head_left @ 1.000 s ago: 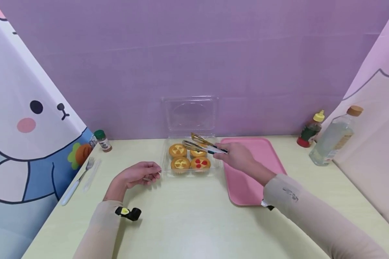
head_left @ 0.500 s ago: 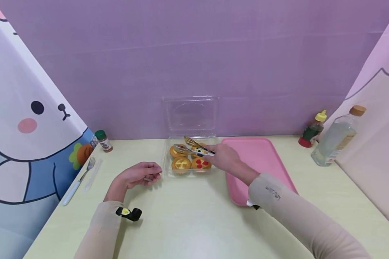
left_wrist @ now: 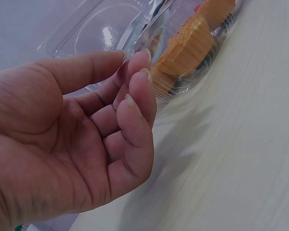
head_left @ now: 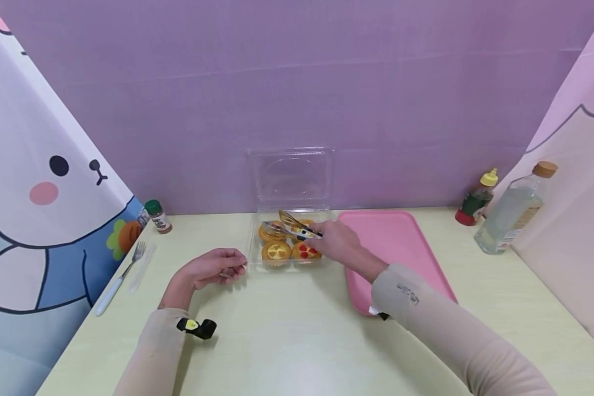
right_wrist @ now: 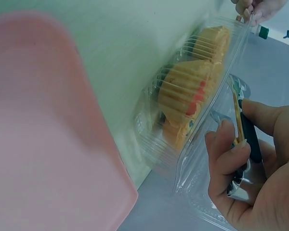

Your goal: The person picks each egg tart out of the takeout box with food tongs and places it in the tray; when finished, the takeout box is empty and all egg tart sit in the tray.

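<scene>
A clear plastic box (head_left: 289, 266) with its lid (head_left: 292, 175) raised holds several round pastries, one with red pieces on top (head_left: 306, 251). My right hand (head_left: 337, 241) grips metal tongs (head_left: 293, 230), whose ends are apart over the back-left pastry (head_left: 272, 230). In the right wrist view, the fingers and thumb of the right hand (right_wrist: 260, 163) close round the tongs' handles (right_wrist: 249, 134). At the box's left front corner, my left hand (head_left: 213, 268) pinches the clear rim between thumb and index finger; the left wrist view shows the left hand (left_wrist: 86, 125) with its other fingers curled.
Right of the box lies a pink tray (head_left: 396, 236), partly under the right forearm. A sauce bottle (head_left: 477, 199) and a large clear bottle (head_left: 512, 212) stand at the back right. On the left are a green-capped jar (head_left: 158, 216), a fork (head_left: 121, 278) and a clear wrapped item (head_left: 142, 268).
The right hand and the tongs have moved left and slightly down, from above the box's right side to over the back-left pastry. The left hand has stayed at the rim.
</scene>
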Demonstrator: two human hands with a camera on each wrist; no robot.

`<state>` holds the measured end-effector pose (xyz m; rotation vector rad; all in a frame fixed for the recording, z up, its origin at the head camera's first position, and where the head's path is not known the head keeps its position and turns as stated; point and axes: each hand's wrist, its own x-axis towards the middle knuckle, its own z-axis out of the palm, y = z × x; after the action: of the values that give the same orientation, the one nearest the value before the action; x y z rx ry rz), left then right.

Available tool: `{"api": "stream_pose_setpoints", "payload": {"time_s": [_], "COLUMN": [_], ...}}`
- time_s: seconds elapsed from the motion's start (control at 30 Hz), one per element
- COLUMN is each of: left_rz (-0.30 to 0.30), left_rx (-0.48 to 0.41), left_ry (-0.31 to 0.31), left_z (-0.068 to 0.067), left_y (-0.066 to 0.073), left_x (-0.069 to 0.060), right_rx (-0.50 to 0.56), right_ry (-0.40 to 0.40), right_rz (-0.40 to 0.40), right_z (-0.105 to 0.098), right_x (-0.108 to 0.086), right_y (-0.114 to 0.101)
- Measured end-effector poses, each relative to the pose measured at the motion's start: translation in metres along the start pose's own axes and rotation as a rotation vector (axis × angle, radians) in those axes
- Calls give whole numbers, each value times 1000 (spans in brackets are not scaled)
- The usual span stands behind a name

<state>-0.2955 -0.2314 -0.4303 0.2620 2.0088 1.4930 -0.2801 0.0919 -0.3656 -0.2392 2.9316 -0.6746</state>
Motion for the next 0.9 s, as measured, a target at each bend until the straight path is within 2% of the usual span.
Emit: {"api": "stream_pose_setpoints", "payload": {"time_s": [0.4,0.9], "left_rz": [-3,-7], "left_rx": [3,1], "left_ry": [4,6], "left_z": [0,1], "left_y": [0,0], "left_x": [0,0], "right_rx": [0,-4], "right_ry": [-4,-37], "right_rz": [20,30], "right_z": [6,4], "right_x": [4,3], "right_y": [0,-2]}}
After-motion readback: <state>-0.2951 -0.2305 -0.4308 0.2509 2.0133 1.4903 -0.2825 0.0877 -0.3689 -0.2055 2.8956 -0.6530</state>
